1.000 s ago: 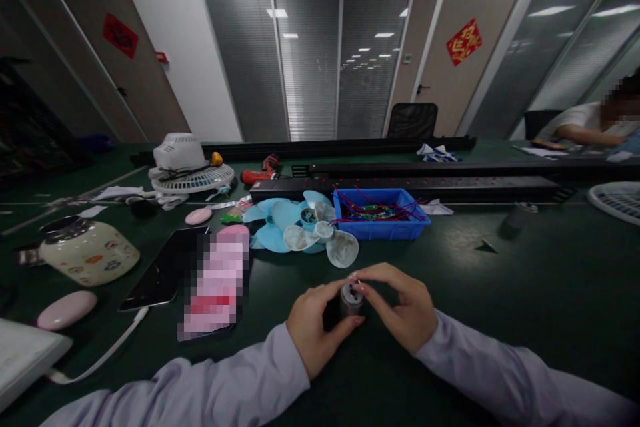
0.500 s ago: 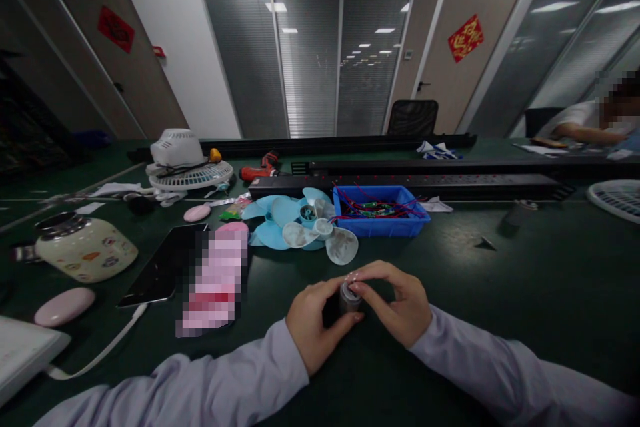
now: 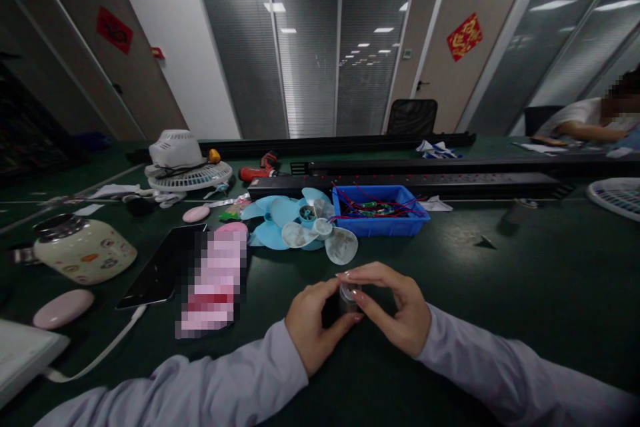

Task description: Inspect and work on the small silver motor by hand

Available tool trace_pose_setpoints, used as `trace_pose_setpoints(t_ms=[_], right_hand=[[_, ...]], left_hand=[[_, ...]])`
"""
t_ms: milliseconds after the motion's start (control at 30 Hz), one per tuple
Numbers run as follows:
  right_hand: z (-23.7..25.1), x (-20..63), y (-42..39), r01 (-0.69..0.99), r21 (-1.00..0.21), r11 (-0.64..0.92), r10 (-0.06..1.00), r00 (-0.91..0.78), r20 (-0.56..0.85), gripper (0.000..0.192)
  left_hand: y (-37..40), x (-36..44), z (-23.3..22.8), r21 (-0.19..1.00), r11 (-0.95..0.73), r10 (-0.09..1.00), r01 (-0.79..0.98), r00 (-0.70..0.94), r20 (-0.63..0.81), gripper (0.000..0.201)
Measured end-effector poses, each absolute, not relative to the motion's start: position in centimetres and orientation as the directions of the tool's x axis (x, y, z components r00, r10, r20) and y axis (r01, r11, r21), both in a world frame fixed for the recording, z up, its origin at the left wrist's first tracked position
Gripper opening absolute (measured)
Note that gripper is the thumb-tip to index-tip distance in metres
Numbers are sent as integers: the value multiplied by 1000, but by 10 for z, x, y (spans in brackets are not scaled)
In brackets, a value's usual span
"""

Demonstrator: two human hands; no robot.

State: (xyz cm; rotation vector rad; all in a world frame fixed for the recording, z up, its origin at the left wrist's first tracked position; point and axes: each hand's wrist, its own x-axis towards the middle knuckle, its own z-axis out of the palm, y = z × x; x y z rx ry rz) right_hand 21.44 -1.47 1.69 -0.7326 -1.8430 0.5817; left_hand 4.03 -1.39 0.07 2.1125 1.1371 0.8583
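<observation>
Small motor [image 3: 349,296], upright on green table [image 3: 500,293] before fan blades [image 3: 305,225] and blue bin [image 3: 380,221]: pinched between left hand [image 3: 313,330] and right hand [image 3: 395,307] fingertips; work unfinished, extent unclear.

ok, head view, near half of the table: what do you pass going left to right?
Pink oval case → dark phone → left hand → small metal cylinder held between both hands → right hand.
</observation>
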Motion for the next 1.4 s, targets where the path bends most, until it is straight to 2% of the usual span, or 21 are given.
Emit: trace_pose_setpoints(t_ms=[267,433,600,767,933,1000,1067,1100,1200,1300,1400], right_hand=[[19,216,-16,184,-688,702,711,-230,664,18],[20,220,-16,134,-702,700,710,-238,663,11],[20,224,-11,142,-702,698,715,-204,669,40],[18,223,-10,128,-756,642,765,-182,618,34],[21,222,-11,159,-726,669,738,-261,623,39],[20,220,-11,160,-709,686,719,-294,629,32],[18,219,-12,161,-703,693,712,-304,633,16],[17,217,-12,164,-706,689,717,-295,631,9],[14,214,-13,173,-745,644,761,-247,600,16],[16,212,-11,188,-798,572,817,-213,536,11],[23,212,-9,221,-838,498,864,-210,458,16]], left_hand=[[-14,40,-2,741,-492,848,456,442,291,42],[-14,40,0,746,-461,864,480,434,255,43],[-14,41,6,748,-443,873,493,426,236,42],[-14,41,5,753,-442,873,487,428,236,40],[-14,41,2,732,-440,880,520,412,236,39],[-14,41,1,726,-450,876,520,416,246,39],[-14,40,0,727,-468,866,502,424,265,39],[-14,40,0,729,-477,861,492,429,274,39],[-13,39,0,732,-489,852,474,439,285,39],[-14,39,1,735,-489,850,470,448,278,42],[-14,39,3,739,-498,842,454,457,287,44]])
